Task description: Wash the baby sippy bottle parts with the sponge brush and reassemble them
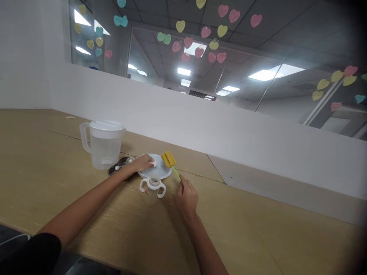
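My right hand [187,196] is closed around the green handle of a sponge brush [168,159], whose yellow head points up and away over the right rim of a white plate [164,174]. Over the plate's left part, my left hand [142,163] has its fingers curled down at a small whitish thing [155,163], too small to name. Just in front of the plate, a clear baby bottle [154,182] with a white two-handled collar stands upright, its mouth uncovered. It is apart from both hands.
A lidded clear pitcher [105,147] holding clear liquid stands at the left. Beside it, partly behind my left forearm, a dark tray [112,170] bears small clear and white parts. The wooden table [243,229] meets a white wall [177,120] below a window with heart-shaped notes.
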`<state>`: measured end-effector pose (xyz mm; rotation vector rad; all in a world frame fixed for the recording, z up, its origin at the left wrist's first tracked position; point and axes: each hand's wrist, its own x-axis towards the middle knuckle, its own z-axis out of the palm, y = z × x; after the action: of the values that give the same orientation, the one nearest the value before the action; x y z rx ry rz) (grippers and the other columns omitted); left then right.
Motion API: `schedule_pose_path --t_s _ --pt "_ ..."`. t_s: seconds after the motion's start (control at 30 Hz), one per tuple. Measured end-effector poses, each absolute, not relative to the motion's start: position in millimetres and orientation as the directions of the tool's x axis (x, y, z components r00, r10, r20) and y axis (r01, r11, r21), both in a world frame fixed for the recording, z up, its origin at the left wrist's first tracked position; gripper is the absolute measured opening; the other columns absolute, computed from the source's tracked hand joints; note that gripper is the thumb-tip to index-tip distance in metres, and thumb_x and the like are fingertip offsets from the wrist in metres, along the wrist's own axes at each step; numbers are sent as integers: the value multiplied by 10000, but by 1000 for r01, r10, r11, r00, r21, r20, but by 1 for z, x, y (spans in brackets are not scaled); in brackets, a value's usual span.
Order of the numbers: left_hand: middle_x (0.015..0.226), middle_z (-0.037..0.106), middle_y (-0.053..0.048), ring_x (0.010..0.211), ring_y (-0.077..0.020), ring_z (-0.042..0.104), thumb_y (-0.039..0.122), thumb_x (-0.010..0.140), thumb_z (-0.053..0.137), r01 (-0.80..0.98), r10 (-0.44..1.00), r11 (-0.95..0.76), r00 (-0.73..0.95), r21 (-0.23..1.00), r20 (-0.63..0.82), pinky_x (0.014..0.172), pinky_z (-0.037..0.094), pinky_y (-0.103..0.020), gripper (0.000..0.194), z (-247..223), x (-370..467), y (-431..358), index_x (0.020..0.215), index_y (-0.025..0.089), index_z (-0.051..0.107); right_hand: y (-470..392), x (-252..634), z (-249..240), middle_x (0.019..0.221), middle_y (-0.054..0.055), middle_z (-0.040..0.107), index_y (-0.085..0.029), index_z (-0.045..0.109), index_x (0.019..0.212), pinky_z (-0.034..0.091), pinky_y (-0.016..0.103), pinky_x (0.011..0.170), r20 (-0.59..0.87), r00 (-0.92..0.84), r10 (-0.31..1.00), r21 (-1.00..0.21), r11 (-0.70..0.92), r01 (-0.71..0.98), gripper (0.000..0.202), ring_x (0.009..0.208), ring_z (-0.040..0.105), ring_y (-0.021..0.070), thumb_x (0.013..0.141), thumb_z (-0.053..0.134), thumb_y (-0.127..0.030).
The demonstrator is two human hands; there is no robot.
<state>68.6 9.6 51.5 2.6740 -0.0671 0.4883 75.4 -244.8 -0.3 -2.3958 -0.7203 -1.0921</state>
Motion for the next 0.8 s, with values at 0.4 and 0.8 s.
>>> schedule_pose_path --t_s 0.4,0.8 --pt "1187 592 -115 1051 -237 562 502 799 534 -432 315 -363 777 825 545 919 442 -374 512 13 23 -1 1179 159 556 -240 67 -5 654 16 587 -158 659 1060 353 193 549 822 327 466 -32 -536 844 352 571 507 93 845 386 -103" --pt "1108 584 -71 946 -174 562 413 855 492 -473 281 -596 634 649 720 859 459 -312 386 11 14 -10 1155 180 566 -240 67 -4 666 20 582 -150 652 1054 369 200 576 839 234 492 60 -510 858 356 601 510 100 818 395 -82"
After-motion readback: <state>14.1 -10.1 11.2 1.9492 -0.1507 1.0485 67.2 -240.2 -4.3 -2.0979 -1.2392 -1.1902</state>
